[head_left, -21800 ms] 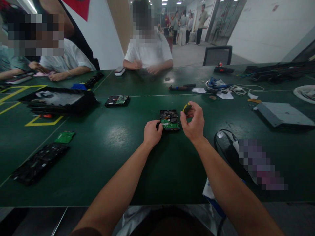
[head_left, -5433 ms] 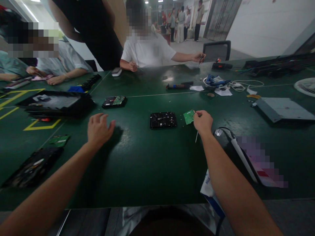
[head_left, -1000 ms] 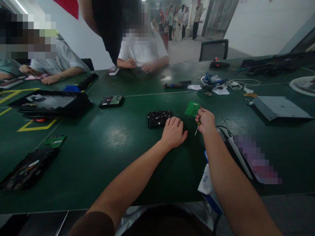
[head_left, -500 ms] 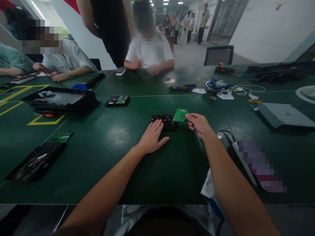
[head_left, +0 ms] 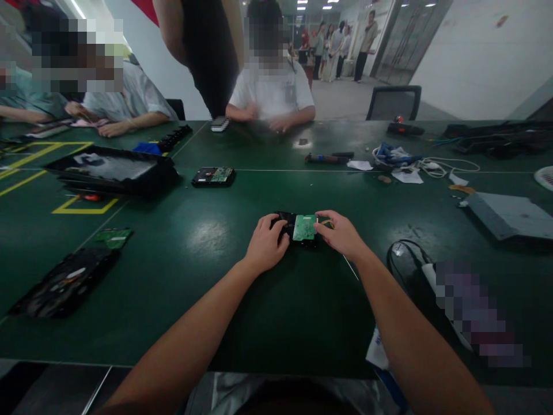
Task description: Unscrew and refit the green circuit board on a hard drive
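Observation:
A black hard drive (head_left: 288, 222) lies on the green table (head_left: 207, 276) in front of me. My left hand (head_left: 266, 245) curls over its left end and holds it. A small green circuit board (head_left: 305, 227) rests on top of the drive. My right hand (head_left: 341, 235) pinches the board's right edge. The same hand also carries a screwdriver; its thin shaft (head_left: 351, 268) sticks out below the wrist.
Another hard drive (head_left: 213, 176) lies farther back on the left. A black tray (head_left: 112, 170), a loose green board (head_left: 113, 236) and a black dismantled part (head_left: 63, 283) are at left. A grey casing (head_left: 512, 214) and cables (head_left: 415, 161) lie at right. People sit across the table.
My right hand has brought the green board from beside the drive onto its top. My left hand went from lying flat on the table to gripping the drive's left end.

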The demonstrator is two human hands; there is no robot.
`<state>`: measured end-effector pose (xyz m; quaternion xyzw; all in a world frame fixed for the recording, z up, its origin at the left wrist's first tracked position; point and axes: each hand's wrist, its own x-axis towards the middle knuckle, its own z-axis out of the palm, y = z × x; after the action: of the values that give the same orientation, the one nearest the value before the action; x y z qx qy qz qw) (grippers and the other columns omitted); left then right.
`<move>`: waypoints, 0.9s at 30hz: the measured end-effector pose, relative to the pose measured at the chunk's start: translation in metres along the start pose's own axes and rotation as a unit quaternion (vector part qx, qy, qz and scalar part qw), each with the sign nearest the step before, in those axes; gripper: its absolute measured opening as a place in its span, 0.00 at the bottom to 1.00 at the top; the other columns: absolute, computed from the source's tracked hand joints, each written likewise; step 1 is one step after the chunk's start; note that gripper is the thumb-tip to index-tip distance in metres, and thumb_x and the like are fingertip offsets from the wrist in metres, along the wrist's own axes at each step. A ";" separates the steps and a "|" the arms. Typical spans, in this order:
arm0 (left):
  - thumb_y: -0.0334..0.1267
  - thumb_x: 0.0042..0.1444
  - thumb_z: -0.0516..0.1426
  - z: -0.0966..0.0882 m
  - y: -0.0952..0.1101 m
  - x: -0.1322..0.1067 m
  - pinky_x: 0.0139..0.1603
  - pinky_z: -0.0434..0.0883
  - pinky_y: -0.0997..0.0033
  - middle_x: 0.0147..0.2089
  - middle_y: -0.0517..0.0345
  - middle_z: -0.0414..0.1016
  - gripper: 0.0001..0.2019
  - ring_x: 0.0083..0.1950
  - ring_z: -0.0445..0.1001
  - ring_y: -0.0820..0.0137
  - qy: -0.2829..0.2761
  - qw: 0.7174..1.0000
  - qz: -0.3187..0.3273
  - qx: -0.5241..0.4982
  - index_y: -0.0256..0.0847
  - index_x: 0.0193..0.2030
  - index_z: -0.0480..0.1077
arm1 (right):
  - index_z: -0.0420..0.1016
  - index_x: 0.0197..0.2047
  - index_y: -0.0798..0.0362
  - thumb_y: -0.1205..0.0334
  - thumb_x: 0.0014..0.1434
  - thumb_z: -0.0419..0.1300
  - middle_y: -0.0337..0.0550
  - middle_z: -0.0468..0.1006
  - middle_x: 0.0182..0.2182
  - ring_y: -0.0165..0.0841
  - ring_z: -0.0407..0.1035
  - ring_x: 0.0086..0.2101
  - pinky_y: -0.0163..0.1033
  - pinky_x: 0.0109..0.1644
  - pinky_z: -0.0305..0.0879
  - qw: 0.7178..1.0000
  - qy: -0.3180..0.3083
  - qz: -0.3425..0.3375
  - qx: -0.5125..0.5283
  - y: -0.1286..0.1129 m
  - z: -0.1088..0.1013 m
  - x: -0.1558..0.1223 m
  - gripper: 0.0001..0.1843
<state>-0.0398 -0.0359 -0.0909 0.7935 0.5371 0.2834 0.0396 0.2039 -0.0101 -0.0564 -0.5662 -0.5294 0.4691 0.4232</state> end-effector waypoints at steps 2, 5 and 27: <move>0.37 0.66 0.56 0.000 -0.001 0.001 0.69 0.70 0.44 0.66 0.42 0.67 0.19 0.69 0.66 0.51 0.001 1.000 0.000 -0.003 0.40 0.63 0.72 | 0.83 0.54 0.49 0.56 0.57 0.71 0.44 0.82 0.36 0.33 0.72 0.32 0.38 0.34 0.67 0.991 0.000 -0.054 -0.122 0.004 -0.001 0.004 0.21; 0.36 0.65 0.56 0.000 -0.001 0.002 0.68 0.70 0.43 0.66 0.42 0.68 0.19 0.68 0.67 0.51 0.004 1.000 0.000 -0.006 0.41 0.62 0.72 | 0.81 0.56 0.48 0.52 0.61 0.67 0.47 0.83 0.47 0.40 0.76 0.44 0.46 0.48 0.71 0.966 -0.009 -0.107 -0.234 0.009 -0.004 0.009 0.21; 0.49 0.67 0.60 -0.007 0.006 0.003 0.73 0.64 0.44 0.66 0.50 0.75 0.20 0.72 0.67 0.56 -0.044 0.991 0.120 -0.050 0.46 0.62 0.74 | 0.83 0.52 0.50 0.54 0.64 0.65 0.50 0.84 0.51 0.45 0.78 0.50 0.52 0.57 0.70 0.944 0.007 -0.136 -0.301 0.008 -0.006 0.009 0.15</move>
<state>-0.0376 -0.0376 -0.0819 0.8610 0.4207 0.2774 0.0682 0.2112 -0.0016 -0.0639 -0.5933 -0.7145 0.2221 0.2969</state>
